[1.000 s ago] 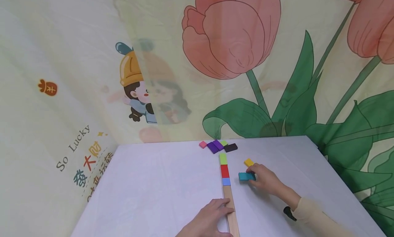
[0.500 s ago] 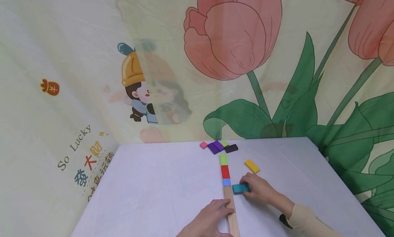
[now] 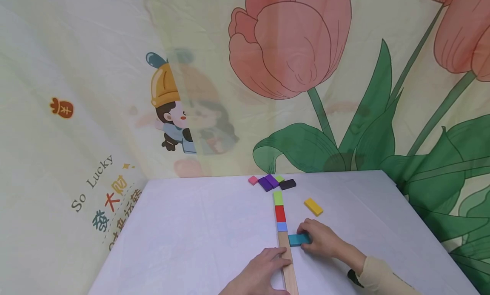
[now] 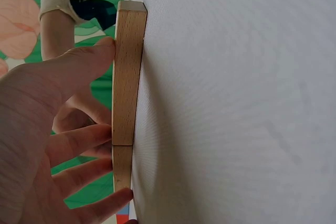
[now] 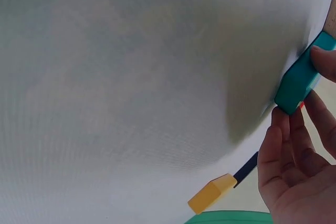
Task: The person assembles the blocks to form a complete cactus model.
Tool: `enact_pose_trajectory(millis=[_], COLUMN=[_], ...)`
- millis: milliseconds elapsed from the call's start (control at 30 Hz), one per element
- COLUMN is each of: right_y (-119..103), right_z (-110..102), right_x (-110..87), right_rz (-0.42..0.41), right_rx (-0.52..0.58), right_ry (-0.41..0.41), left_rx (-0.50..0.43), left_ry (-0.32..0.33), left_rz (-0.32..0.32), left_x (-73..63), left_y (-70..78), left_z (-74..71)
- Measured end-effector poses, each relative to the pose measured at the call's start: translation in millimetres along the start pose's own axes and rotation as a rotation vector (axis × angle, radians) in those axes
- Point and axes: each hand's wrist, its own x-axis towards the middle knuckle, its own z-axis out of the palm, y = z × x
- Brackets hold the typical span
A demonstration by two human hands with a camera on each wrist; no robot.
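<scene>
A straight row runs away from me: wooden blocks (image 3: 283,240), then a blue block (image 3: 281,226), a red block (image 3: 280,213) and a light green block (image 3: 278,198). Across the wooden part lie the extended fingers of my left hand (image 3: 257,271); the left wrist view shows a seam between two wooden blocks (image 4: 129,77). My right hand (image 3: 323,239) pinches a teal block (image 3: 295,240) between thumb and fingers. This block lies crosswise, its left end right at the wooden row's right side, just nearer than the blue block.
A yellow block (image 3: 313,207) lies beyond my right hand. At the table's far edge sit a black block (image 3: 288,184), two purple blocks (image 3: 265,184), a pink block (image 3: 253,180) and another light green block (image 3: 280,178). Printed cloth (image 3: 206,116) hangs behind the white table (image 3: 191,227).
My right hand has brought the teal block left and toward me, from beside the yellow block to the wooden row's side. The left hand has stayed in place.
</scene>
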Motion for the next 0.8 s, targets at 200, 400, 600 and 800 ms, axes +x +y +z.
enact_pose_trajectory(millis=[200, 400, 600, 800], right_y=[3, 6, 26, 48], right_z=[-1, -13, -34, -42], right_x=[-1.3, 6.8, 29.0, 47.9], right_rz=[-0.030, 0.039, 0.102, 0.198], right_rx=[-0.006, 0.068, 0.059, 0.085], right_ry=[-0.007, 0.047, 0.240, 0.216], left_rx=[0.003, -0.005, -0.013, -0.009], left_ry=[0.001, -0.006, -0.005, 0.008], left_rz=[0.003, -0.016, -0.028, -0.016], left_x=[-0.4, -0.1, -0.4, -0.7], left_y=[-0.1, 1.7, 2.5, 2.4], left_z=[-0.8, -1.5, -0.8, 0.4])
